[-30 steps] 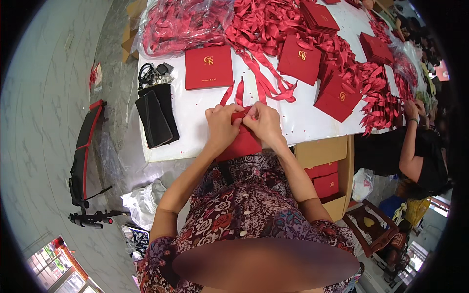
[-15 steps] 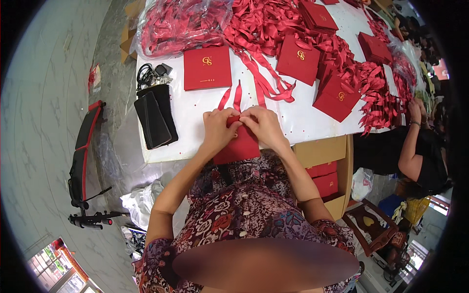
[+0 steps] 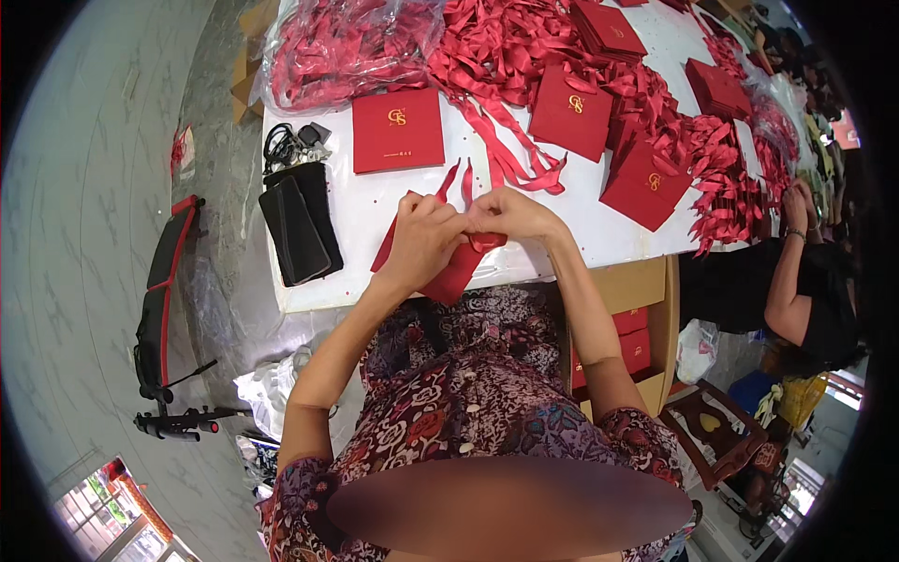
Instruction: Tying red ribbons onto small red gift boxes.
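Note:
At the table's near edge a small red paper gift bag point(image 3: 456, 278) lies tilted under my hands, its upper part covered by them. My left hand point(image 3: 426, 242) is closed over the bag's top, fingers curled. My right hand point(image 3: 517, 214) pinches red satin ribbon point(image 3: 487, 242) at the bag's top, against my left fingertips. Two ribbon ends point(image 3: 467, 183) point away from me past my fingers. Which strand each finger grips is partly hidden. Just beyond lies a flat red bag point(image 3: 398, 131) with a gold emblem.
Loose red ribbons point(image 3: 501, 47) heap at the back, beside ribbons in clear plastic point(image 3: 351, 47). Red bag stacks point(image 3: 573, 112) lie right. A black pouch point(image 3: 298, 225) and cables point(image 3: 281, 148) sit left. Beside me stands an open carton point(image 3: 667, 328) of red bags. A person's arm point(image 3: 789, 281) works at far right.
The bag has turned from straight to slanted. My right hand has moved slightly right and away from me, and a ribbon loop now shows below it. My left hand has shifted over the bag.

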The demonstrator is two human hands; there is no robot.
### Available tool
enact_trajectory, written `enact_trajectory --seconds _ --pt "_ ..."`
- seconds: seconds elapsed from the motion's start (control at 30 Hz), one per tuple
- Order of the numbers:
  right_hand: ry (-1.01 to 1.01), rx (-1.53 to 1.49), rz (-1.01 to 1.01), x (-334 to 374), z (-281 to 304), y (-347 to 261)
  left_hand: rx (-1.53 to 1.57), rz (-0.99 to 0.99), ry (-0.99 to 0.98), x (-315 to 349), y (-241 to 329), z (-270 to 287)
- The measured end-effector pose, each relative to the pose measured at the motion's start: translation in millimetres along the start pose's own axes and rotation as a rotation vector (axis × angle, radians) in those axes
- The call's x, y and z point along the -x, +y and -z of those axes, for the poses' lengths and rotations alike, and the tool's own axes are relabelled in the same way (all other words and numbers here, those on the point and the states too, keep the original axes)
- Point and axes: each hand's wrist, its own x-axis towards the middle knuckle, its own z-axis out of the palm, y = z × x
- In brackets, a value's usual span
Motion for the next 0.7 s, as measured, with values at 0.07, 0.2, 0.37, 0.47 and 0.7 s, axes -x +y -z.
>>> enact_trajectory --seconds 0.07,0.2,0.37,0.47,0.7 --pt "0.145 -0.136 0.061 -11 -9 8 0.039 0.042 0.024 1 -3 0" --pt "0.577 0.031 0.164 -31 -20 15 0.209 0.164 -0.011 3 -2 3" --pt "0.805 0.162 0.203 -18 -1 9 0.217 0.185 0.057 -1 1 1" --pt "0.652 0.256 0.189 13 0 -7 0.168 0.342 0.139 6 -14 1" --pt "0.358 0.165 0.03 36 -23 -28 0.049 0.3 0.252 -1 -22 -15"
